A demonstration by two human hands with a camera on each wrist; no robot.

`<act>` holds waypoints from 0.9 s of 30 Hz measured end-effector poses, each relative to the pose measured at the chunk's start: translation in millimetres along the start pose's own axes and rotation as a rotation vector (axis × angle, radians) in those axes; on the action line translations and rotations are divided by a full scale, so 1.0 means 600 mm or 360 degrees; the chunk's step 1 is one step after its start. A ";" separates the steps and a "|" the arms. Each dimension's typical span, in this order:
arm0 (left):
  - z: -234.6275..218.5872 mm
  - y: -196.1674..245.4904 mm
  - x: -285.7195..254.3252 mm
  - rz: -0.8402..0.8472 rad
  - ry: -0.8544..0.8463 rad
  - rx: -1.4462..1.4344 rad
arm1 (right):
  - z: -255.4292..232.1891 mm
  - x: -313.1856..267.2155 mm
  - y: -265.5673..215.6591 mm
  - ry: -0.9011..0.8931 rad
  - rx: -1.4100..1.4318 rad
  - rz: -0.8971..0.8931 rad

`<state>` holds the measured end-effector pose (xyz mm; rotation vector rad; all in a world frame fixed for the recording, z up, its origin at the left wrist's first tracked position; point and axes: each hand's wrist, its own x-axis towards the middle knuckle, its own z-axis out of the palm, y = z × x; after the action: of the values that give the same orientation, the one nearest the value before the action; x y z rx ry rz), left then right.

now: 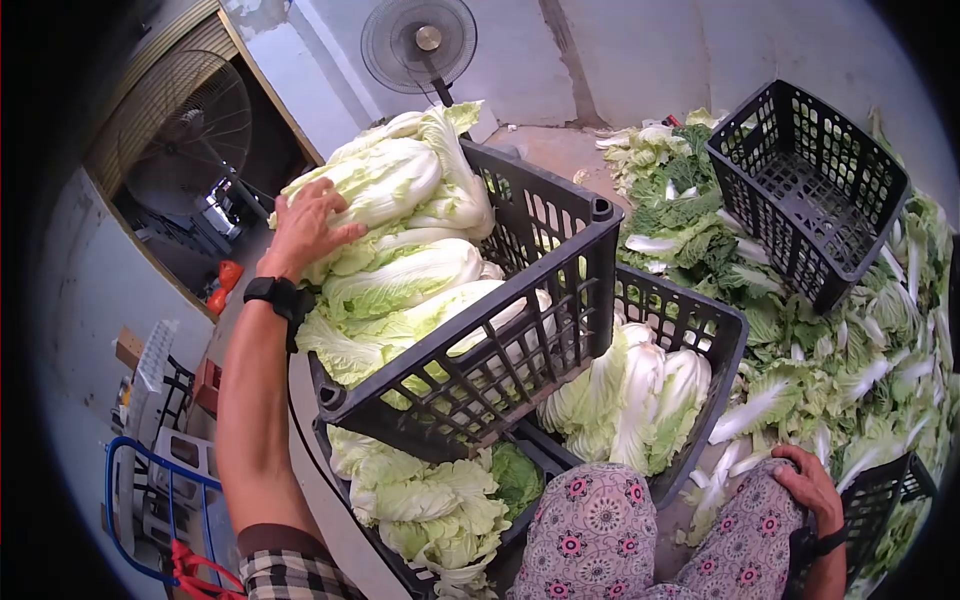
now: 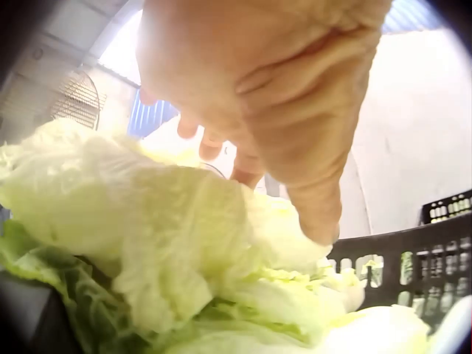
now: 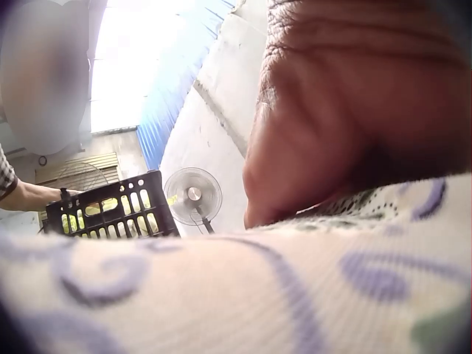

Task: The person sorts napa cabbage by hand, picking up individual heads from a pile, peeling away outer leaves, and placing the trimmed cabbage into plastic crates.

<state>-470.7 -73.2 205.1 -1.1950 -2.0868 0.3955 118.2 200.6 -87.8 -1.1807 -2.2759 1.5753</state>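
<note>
In the head view my left hand [image 1: 310, 228] lies spread over the top napa cabbage [image 1: 385, 180], thumb out to the side. The left wrist view shows its fingers reaching over the pale leaves of that cabbage [image 2: 169, 236]. Several napa cabbages fill the upper black crate [image 1: 470, 360], which sits tilted across other crates. My right hand [image 1: 812, 487] rests on the knee of the patterned trousers [image 1: 755, 525], holding nothing. From the right wrist, that hand [image 3: 317, 140] is seen close up against the printed cloth.
A lower crate [image 1: 725, 365] holds more cabbages [image 1: 640, 400]. Loose leaves [image 1: 780, 370] cover the floor at right, with another black crate [image 1: 810, 190] standing on them. A fan [image 1: 420, 45] stands by the wall. A blue-framed cart [image 1: 125, 500] is at left.
</note>
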 end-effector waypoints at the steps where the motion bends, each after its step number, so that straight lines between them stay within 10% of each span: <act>1: -0.011 -0.001 0.011 -0.0226 -0.0343 -0.0503 | 0.000 -0.005 -0.001 0.0030 -0.0002 0.0003; 4: -0.049 0.025 0.015 -0.0735 0.0136 -0.0748 | -0.004 -0.015 -0.012 0.0059 -0.0072 0.0047; 8: 0.033 -0.007 0.008 -0.0435 0.0496 -0.0429 | -0.006 -0.013 0.003 0.0049 -0.0054 -0.0010; 12: -0.005 0.021 0.024 -0.0470 -0.0354 -0.0160 | -0.008 -0.012 0.015 0.0055 -0.0049 -0.0040; 15: -0.063 0.079 0.028 -0.0737 -0.0248 -0.0167 | -0.009 -0.010 0.023 0.0033 -0.0049 -0.0029; 22: -0.047 0.057 0.005 0.0010 0.0694 0.0391 | -0.014 -0.016 0.019 0.0016 -0.0035 -0.0043; 23: -0.044 0.048 0.012 -0.0441 0.0047 -0.0269 | -0.014 -0.016 0.023 0.0026 -0.0032 -0.0054; 27: -0.061 0.053 -0.003 -0.0458 0.0032 -0.0609 | -0.012 -0.015 0.035 0.0042 -0.0012 -0.0060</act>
<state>-424.4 -60.6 212.8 -1.0722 -2.3399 -0.1559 139.1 202.9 -99.6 -1.1466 -2.2757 1.5302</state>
